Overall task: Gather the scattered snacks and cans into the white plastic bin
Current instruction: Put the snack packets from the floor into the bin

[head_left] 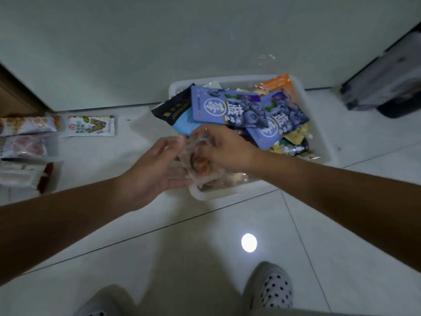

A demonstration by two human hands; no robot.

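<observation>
Pale floor tiles (205, 224) run up to a white wall, and the white plastic bin (227, 79) sits against it, already heaped with packets; two blue blueberry pouches (227, 108) lie on top. Over the bin's near left corner both hands hold a clear packet (198, 163). The right hand (227, 149) pinches its upper end with curled fingers. The left hand (157, 165) lies nearly flat against its underside, fingers straight, probably to steady the limp wrapper while it is lowered in. The blur hides where the left thumb sits.

Several snacks are left on the floor near its left edge, well apart from the bin: a seaweed packet (90, 126), an orange packet (27, 125), a pink packet (22, 147) and a red-ended packet (25, 174). No cans are visible. The task looks well along.
</observation>
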